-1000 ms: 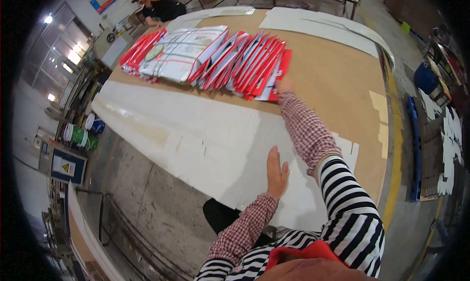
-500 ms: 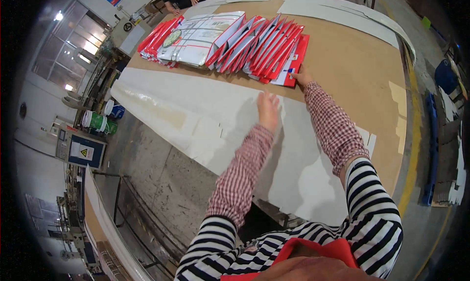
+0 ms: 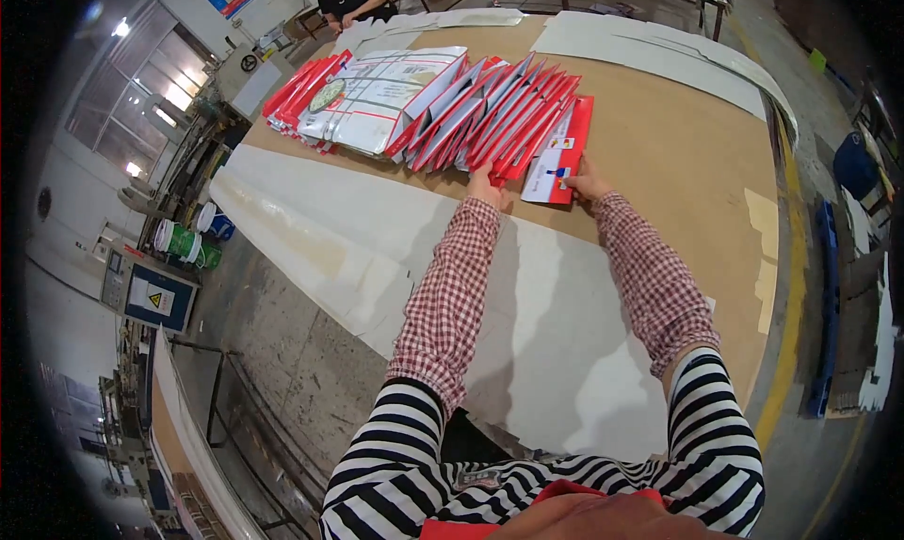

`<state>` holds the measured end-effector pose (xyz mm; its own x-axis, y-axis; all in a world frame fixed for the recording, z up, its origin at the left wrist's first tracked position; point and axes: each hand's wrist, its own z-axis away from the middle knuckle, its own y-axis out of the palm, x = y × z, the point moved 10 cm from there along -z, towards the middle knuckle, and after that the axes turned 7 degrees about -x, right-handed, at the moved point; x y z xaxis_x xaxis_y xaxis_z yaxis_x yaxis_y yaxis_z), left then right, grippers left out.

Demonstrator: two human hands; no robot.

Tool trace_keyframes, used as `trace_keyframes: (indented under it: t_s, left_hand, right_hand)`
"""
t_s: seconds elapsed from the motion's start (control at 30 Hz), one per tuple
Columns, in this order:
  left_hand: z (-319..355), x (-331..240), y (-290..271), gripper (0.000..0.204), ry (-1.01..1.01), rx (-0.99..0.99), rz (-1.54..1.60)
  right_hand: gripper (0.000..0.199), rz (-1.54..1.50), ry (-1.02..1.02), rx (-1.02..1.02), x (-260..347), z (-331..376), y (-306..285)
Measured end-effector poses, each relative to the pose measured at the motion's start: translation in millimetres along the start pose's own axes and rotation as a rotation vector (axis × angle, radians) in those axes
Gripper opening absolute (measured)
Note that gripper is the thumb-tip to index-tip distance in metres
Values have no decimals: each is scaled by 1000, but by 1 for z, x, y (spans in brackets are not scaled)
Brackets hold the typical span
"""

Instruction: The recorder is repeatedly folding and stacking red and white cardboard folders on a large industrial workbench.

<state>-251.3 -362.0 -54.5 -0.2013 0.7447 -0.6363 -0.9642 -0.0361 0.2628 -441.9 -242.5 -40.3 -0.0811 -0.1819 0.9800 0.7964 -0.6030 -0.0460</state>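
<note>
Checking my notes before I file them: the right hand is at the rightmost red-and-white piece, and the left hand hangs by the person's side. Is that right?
Not quite: the head view shows the left hand at the near edge of the red-and-white row, not hanging down. The right hand is at the rightmost piece.

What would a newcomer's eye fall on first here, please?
Likely the fanned row of red-and-white folded pieces, lying on the brown tabletop beyond the white sheet. Next, the left hand at that row's near edge and the right hand at the piece on its right end.
</note>
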Motion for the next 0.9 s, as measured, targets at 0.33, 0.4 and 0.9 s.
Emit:
trace_keyframes:
  t_s: [0.33,0.4,0.9]
  left_hand:
    - [13,-8,57,22,-45,118,378]
    - [-8,-30,14,23,-31,61,374]
    - [175,24,-53,37,411,541,-245]
  right_hand:
    - [84,307,-463,-72,16,17,-115]
    - [80,103,-65,-68,-1,3,-20]
    - [81,764,-761,125,39,249,-17]
